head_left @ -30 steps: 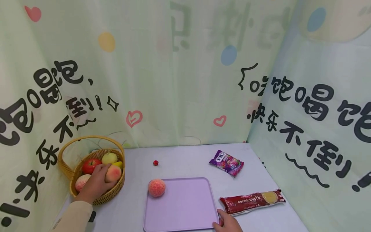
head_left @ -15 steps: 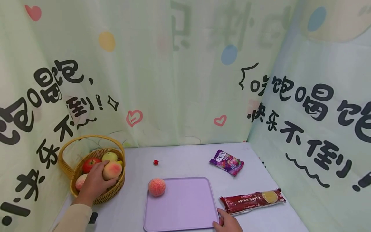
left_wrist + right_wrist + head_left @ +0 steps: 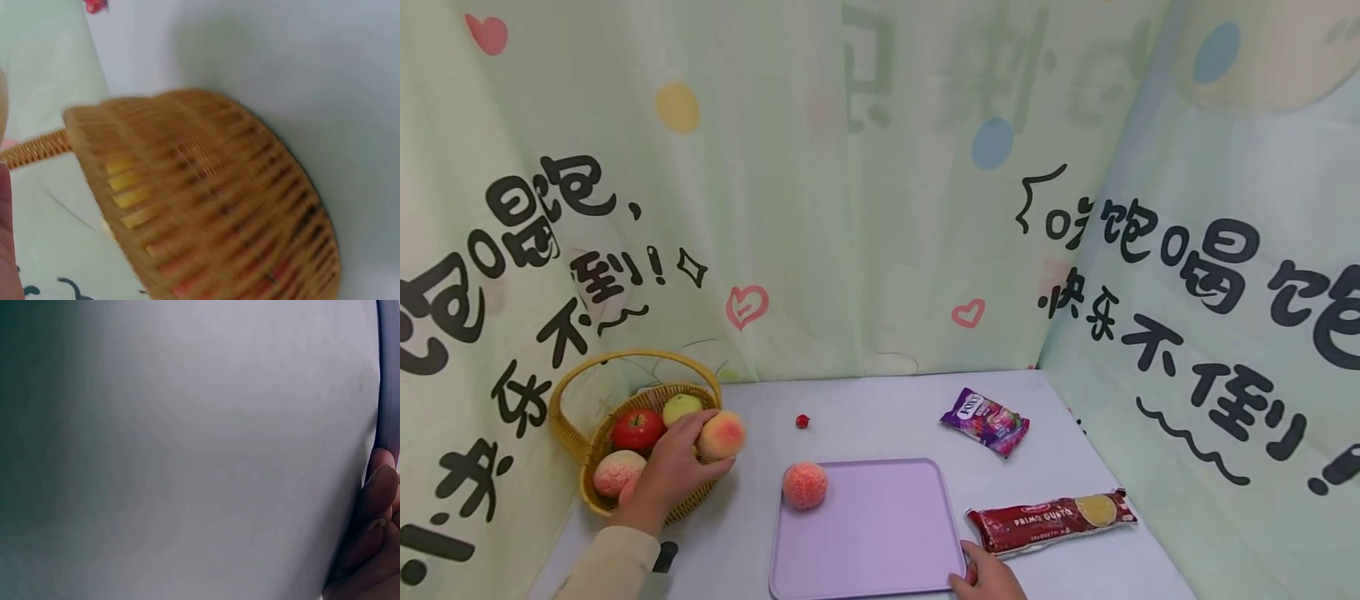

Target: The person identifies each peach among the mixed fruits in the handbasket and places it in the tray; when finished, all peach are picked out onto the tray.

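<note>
In the head view, my left hand (image 3: 679, 468) holds a yellow-pink peach (image 3: 722, 435) above the right rim of a wicker basket (image 3: 589, 454). A red round fruit (image 3: 638, 431), a pale yellow-green fruit (image 3: 682, 408) and another peach (image 3: 617, 472) lie in the basket. Seen from the left wrist, the woven basket wall (image 3: 212, 169) fills much of the view. My right hand (image 3: 988, 573) grips the purple tray (image 3: 865, 533) at its front right edge. Curled fingers (image 3: 378, 494) meet the tray's edge in the right wrist view. A reddish peach (image 3: 806, 486) sits at the tray's back left corner.
A small red item (image 3: 802, 422) lies behind the tray on the white table (image 3: 880, 417). Toward the back right is a purple snack bag (image 3: 987, 422). A dark red spaghetti packet (image 3: 1052, 522) lies right of the tray. Printed curtains (image 3: 865, 250) surround the table.
My left hand has lifted the peach from among the fruit and carried it right, to the basket's rim. The right hand and the tray have stayed put.
</note>
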The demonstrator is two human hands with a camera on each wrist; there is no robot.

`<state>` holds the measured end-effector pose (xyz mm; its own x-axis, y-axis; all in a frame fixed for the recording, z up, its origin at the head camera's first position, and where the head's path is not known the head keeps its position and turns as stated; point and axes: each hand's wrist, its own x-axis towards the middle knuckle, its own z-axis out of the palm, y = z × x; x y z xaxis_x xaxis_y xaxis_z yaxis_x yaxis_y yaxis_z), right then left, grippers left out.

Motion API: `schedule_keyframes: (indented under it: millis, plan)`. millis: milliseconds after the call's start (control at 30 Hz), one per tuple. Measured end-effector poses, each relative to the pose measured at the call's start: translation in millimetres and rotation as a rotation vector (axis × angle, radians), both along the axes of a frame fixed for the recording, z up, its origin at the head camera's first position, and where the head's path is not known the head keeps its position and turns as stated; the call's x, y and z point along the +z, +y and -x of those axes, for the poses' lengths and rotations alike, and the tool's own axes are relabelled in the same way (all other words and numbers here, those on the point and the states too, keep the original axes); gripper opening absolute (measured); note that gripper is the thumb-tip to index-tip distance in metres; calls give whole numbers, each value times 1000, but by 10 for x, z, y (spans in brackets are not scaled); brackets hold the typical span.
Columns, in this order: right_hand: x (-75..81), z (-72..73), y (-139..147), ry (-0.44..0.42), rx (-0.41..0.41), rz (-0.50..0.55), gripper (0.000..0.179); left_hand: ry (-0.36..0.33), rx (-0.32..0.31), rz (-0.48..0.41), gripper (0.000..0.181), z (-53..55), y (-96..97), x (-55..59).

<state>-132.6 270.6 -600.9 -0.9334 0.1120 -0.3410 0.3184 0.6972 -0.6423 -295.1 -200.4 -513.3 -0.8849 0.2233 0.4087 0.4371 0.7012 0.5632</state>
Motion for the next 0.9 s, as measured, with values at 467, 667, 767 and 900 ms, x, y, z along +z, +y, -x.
schedule_keyframes:
  millis: [467, 667, 767, 900]
  plan:
    - [-7, -7, 21, 21, 9, 7, 68, -30, -66, -13, 72, -57, 426, 70]
    - [-6, -11, 18, 5, 12, 13, 68, -38, -104, -36, 73, -71, 580, 69]
    - [-7, -9, 20, 11, 14, 15, 68, -35, -122, -53, 73, -85, 663, 60]
    - [-23, -3, 30, 29, 23, 5, 67, -57, -143, -61, 72, -108, 779, 50]
